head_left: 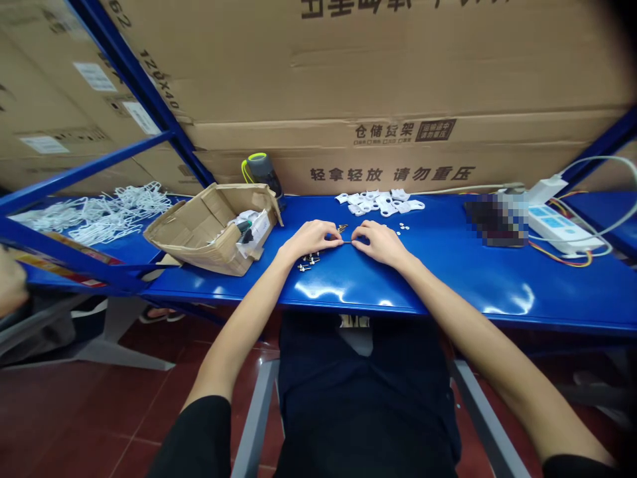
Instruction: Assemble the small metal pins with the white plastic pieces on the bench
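Above the blue tabletop, my left hand [313,239] pinches one end of a small thin metal screw or pin [347,241]. My right hand [381,243] has thumb and forefinger closed at its other end, so the piece spans the narrow gap between my fingertips. Below and beside my left hand lie several small screws with white bits on them [309,260]. A few brass-coloured screws [342,228] sit just behind the fingertips. Some tiny white pieces [403,227] are scattered beyond my right hand. Farther back is a heap of flat white plastic parts with round holes [381,202].
An open cardboard box [199,229] holding bags stands at the left, with a dark bottle [265,174] behind it. White power strip [562,229], cables and a pixelated dark object [497,219] occupy the right. White wire hooks [119,212] lie beyond the blue post; another person's hand [10,282] shows far left.
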Tool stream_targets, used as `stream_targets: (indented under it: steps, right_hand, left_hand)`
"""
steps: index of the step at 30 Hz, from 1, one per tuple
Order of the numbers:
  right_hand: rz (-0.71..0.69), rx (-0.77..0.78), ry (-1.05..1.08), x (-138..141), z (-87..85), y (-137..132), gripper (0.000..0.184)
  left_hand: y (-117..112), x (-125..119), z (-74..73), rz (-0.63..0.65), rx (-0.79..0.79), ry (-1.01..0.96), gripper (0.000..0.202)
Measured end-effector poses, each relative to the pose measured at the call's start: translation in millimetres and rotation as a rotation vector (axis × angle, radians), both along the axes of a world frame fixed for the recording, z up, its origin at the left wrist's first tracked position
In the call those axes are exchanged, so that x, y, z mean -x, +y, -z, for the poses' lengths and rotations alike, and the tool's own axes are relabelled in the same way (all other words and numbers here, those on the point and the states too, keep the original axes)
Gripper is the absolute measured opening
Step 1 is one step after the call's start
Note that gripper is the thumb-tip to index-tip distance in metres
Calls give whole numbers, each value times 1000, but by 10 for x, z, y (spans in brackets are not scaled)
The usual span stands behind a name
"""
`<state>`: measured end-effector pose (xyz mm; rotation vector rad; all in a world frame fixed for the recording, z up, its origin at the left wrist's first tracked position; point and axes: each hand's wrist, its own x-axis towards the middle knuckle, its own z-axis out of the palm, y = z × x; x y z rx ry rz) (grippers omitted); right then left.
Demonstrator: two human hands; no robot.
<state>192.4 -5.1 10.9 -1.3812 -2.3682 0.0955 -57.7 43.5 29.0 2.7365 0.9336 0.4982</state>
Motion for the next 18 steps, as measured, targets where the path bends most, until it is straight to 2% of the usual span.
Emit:
stream_targets:
  steps: [7, 10, 11, 13, 16, 18]
  right_hand:
    - [368, -105, -167, -312, -69, 0, 23]
    - [391, -184, -141, -304, -62, -21, 29]
    - [350, -199, -116, -263, -58, -30, 30]
    - [177, -191, -60, -133, -48, -58, 33]
    - [-220, -99, -30, 106, -27, -137, 39]
    - [-423, -43, -64, 239, -13, -202, 46]
  left_hand:
    - [48, 56, -14, -107, -60, 30, 27]
    - [64, 61, -3, -121, -59, 23, 27]
    - [67, 65, 0, -124, -60, 16, 28]
    - [70, 76, 0, -133, -63, 1, 30]
    - [67, 92, -18, -162, -66, -16, 32]
    - [60, 97, -37, -207, -67, -33, 34]
